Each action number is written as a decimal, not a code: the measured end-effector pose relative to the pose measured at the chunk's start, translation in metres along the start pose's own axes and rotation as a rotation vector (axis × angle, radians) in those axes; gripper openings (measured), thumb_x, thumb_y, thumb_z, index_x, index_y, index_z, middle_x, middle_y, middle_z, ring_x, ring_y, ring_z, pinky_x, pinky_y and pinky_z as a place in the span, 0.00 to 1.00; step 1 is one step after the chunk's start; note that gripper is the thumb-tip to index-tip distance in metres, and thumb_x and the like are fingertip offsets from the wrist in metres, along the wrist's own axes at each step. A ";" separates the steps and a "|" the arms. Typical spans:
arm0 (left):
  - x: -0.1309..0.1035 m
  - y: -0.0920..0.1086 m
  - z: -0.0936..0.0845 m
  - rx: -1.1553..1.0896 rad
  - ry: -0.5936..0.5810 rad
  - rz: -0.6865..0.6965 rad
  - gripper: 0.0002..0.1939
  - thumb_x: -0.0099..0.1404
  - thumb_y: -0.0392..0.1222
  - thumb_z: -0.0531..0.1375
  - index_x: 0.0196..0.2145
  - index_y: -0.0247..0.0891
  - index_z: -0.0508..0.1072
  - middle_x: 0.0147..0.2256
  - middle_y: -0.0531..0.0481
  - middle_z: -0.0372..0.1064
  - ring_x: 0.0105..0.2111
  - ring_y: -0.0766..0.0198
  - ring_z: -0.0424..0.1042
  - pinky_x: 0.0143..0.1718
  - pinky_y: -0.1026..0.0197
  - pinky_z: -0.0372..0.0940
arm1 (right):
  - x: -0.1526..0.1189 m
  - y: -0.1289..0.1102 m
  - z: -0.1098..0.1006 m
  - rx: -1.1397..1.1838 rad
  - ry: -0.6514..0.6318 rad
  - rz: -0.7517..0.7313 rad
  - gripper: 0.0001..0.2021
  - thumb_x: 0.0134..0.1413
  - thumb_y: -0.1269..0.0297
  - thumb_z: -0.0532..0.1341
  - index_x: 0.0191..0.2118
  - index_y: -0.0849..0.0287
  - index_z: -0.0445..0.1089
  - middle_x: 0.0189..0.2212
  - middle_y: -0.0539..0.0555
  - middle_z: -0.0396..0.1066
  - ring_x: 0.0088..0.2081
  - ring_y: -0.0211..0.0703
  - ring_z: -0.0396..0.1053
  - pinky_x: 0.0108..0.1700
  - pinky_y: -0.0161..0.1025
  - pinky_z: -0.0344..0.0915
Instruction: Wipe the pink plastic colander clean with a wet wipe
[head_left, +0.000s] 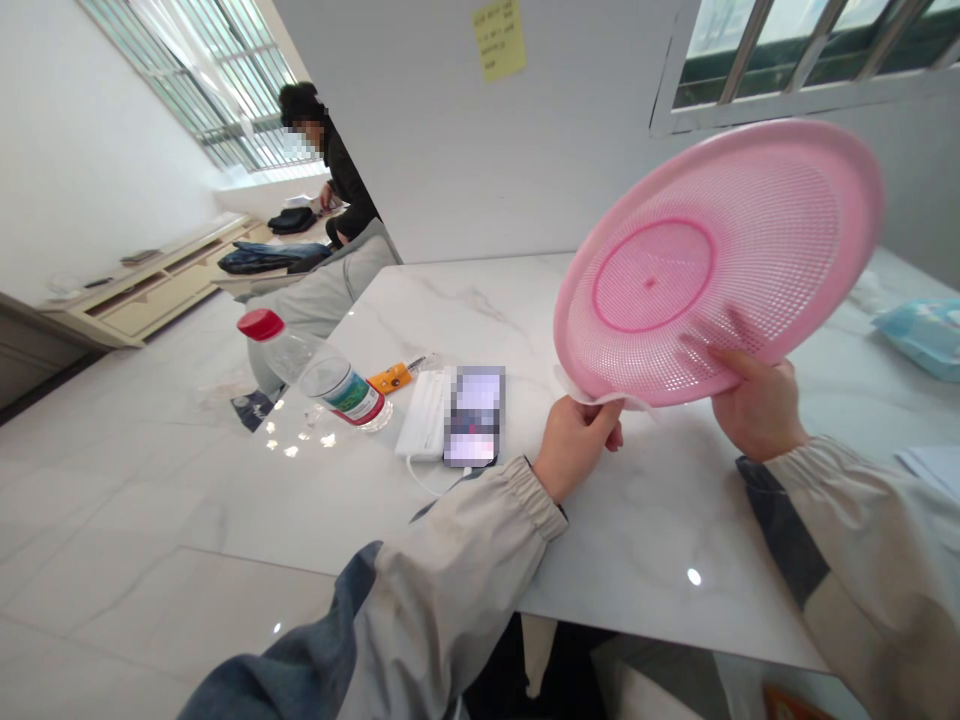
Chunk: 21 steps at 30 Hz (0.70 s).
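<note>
A round pink plastic mesh basket (810, 190) is held up on its side above the white marbled table (637, 560). My right hand (757, 400) grips its lower right rim, the thumb on the near side and the other fingers showing through the mesh from behind. At the lower left rim, my left hand (577, 445) is closed on a thin white wipe (592, 399), which is pressed against the rim. Part of the wipe is hidden by my fingers and the basket's edge.
Left of my hands lie a phone (474, 415), a white power bank with a cable (424, 415) and an orange item (391, 378). A clear bottle with a red cap (330, 380) stands nearby. At right is a blue wipes pack (922, 335). Another person (345, 185) sits far left.
</note>
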<state>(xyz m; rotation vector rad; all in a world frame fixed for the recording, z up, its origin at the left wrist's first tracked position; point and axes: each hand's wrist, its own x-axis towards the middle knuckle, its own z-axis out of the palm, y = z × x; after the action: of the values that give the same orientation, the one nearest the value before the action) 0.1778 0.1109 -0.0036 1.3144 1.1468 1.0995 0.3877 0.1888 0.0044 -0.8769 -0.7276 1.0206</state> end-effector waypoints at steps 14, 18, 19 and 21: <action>0.001 0.005 -0.003 -0.082 0.328 0.117 0.29 0.73 0.70 0.64 0.30 0.41 0.73 0.23 0.53 0.72 0.24 0.65 0.71 0.32 0.61 0.67 | 0.008 0.002 0.003 0.105 0.128 0.076 0.31 0.34 0.78 0.61 0.49 0.54 0.83 0.51 0.56 0.86 0.54 0.53 0.84 0.60 0.56 0.83; 0.001 0.007 -0.005 -0.070 0.436 0.151 0.25 0.75 0.66 0.65 0.34 0.41 0.76 0.26 0.52 0.75 0.28 0.64 0.73 0.35 0.61 0.68 | 0.010 0.001 0.000 0.103 0.159 0.070 0.32 0.34 0.80 0.61 0.50 0.55 0.82 0.52 0.56 0.86 0.53 0.53 0.84 0.64 0.57 0.80; 0.001 0.007 -0.005 -0.049 0.452 0.166 0.23 0.75 0.64 0.65 0.35 0.41 0.76 0.27 0.52 0.75 0.29 0.63 0.73 0.36 0.61 0.68 | 0.010 0.002 -0.001 0.099 0.173 0.063 0.32 0.34 0.80 0.61 0.50 0.55 0.82 0.52 0.55 0.86 0.53 0.52 0.84 0.65 0.57 0.79; 0.000 0.007 -0.006 0.014 0.462 0.207 0.19 0.75 0.59 0.67 0.35 0.42 0.75 0.29 0.52 0.75 0.30 0.64 0.71 0.37 0.61 0.67 | 0.012 0.003 -0.003 0.089 0.178 0.051 0.31 0.35 0.80 0.61 0.50 0.54 0.81 0.52 0.55 0.85 0.54 0.50 0.84 0.66 0.56 0.79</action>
<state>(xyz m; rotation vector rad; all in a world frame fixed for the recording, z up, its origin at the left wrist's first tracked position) 0.1723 0.1112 0.0036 1.2435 1.3725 1.6077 0.3931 0.1994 0.0021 -0.8997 -0.5079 0.9987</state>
